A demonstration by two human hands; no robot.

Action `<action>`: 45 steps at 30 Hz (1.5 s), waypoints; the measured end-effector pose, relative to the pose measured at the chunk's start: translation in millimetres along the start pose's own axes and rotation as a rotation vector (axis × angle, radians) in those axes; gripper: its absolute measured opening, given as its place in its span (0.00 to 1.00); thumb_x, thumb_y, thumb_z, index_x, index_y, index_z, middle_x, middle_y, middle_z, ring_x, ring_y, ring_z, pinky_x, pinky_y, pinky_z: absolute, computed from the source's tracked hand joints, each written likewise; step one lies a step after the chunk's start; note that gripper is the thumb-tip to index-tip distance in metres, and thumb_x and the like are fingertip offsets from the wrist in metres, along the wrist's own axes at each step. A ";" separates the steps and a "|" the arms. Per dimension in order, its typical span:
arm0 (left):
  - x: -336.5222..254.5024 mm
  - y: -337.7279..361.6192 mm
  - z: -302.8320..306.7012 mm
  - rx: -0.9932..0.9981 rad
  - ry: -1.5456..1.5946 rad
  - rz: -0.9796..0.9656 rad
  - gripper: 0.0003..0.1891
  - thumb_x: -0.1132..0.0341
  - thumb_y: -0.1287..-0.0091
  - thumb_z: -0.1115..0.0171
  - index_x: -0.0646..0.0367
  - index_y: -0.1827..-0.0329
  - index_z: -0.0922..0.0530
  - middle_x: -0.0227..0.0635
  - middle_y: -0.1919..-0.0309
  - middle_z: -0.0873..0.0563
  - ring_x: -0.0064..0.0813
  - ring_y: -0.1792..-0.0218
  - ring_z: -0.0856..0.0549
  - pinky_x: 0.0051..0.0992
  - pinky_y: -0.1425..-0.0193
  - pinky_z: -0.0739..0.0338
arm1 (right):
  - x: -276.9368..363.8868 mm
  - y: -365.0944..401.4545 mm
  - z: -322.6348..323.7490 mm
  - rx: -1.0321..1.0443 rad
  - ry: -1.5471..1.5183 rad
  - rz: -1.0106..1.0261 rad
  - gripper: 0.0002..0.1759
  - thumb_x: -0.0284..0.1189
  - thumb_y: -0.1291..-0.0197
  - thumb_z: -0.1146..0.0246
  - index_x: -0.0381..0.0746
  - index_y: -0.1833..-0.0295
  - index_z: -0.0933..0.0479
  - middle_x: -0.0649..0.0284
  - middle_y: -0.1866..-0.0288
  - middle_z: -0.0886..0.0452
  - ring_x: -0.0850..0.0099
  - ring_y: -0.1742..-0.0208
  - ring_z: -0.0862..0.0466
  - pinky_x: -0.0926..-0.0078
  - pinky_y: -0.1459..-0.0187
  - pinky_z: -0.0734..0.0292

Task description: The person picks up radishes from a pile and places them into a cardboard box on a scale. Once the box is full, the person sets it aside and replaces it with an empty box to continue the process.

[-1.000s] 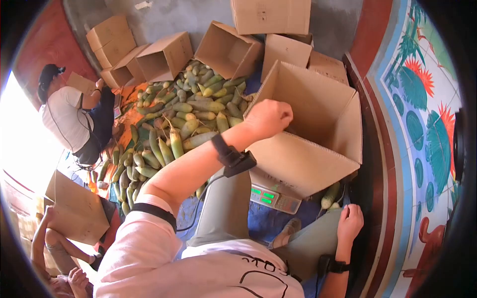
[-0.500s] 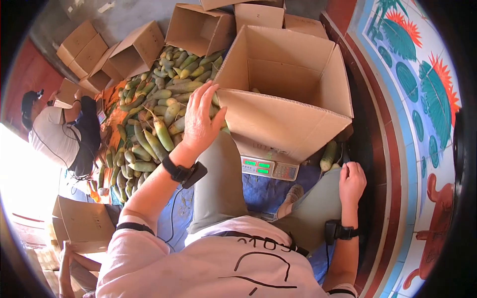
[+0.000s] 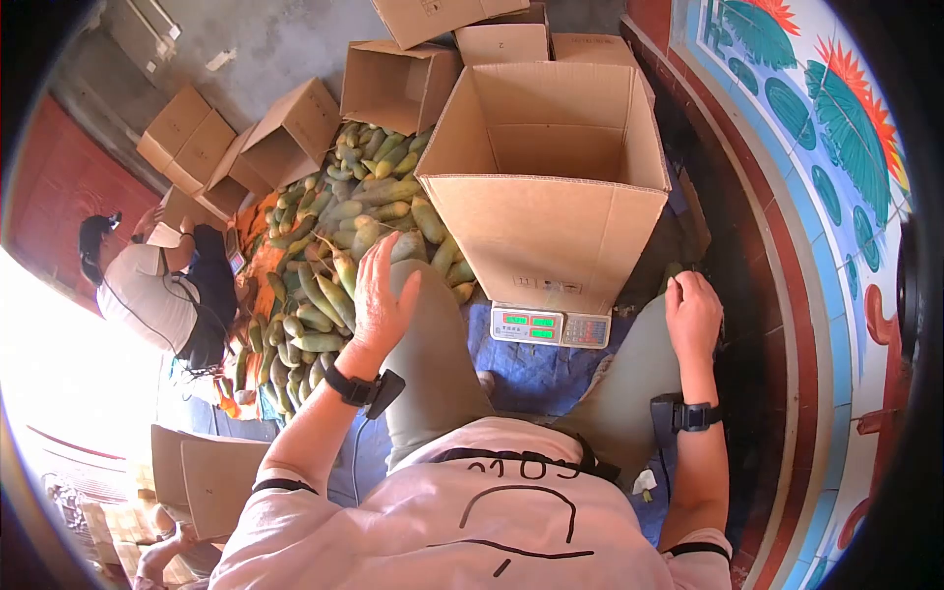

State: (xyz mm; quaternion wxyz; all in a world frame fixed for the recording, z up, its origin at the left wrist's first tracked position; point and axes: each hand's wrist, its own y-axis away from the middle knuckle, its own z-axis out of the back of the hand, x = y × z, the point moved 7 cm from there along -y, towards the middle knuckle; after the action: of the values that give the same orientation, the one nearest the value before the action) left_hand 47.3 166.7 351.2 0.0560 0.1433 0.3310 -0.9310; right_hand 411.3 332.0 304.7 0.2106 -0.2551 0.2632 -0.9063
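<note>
My left hand [image 3: 382,307] is raised over my left knee, fingers stretched out and apart, with nothing in it. It is to the left of a large open-topped cardboard box [image 3: 546,231], a gap between them. The box stands upright on a white digital scale [image 3: 548,326] with lit green displays, between my legs. By my right knee, my right hand [image 3: 694,317] is closed, its fingers curled in; what they hold, if anything, is hidden. Behind my left hand lies a big heap of green radishes [image 3: 339,216].
More cardboard boxes [image 3: 401,87] lie open on their sides behind the heap. At left, a person [image 3: 157,285] in a white top bends over a box. A painted tiled wall [image 3: 787,187] runs along the right. Blue sheeting [image 3: 531,379] covers the floor.
My left hand has come off the box's left edge and moved back toward me. The box now sits squarer on the scale. The view has swung round slightly.
</note>
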 end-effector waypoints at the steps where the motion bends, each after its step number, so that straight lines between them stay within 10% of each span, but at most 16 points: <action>1: -2.3 1.5 2.1 -0.002 -0.003 -0.003 0.29 0.69 0.41 0.39 0.64 0.36 0.36 0.50 0.44 0.26 0.49 0.41 0.29 0.40 0.37 0.36 | 2.3 -1.1 -1.4 -0.002 -0.001 0.020 0.07 0.27 0.43 0.41 0.36 0.70 0.29 0.55 0.71 0.25 0.55 0.66 0.23 0.60 0.63 0.28; 45: 30.0 5.9 -9.7 0.024 0.002 0.100 0.26 0.68 0.40 0.41 0.66 0.39 0.33 0.53 0.44 0.26 0.49 0.41 0.29 0.41 0.36 0.37 | 0.4 1.4 1.0 0.014 0.041 0.001 0.05 0.24 0.45 0.40 0.36 0.70 0.28 0.55 0.70 0.24 0.55 0.65 0.23 0.60 0.63 0.28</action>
State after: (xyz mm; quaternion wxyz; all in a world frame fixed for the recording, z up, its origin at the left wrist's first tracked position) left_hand 22.2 168.0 331.4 0.1006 0.1614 0.3124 -0.9307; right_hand 411.9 330.4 304.8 0.2076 -0.2350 0.2612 -0.9129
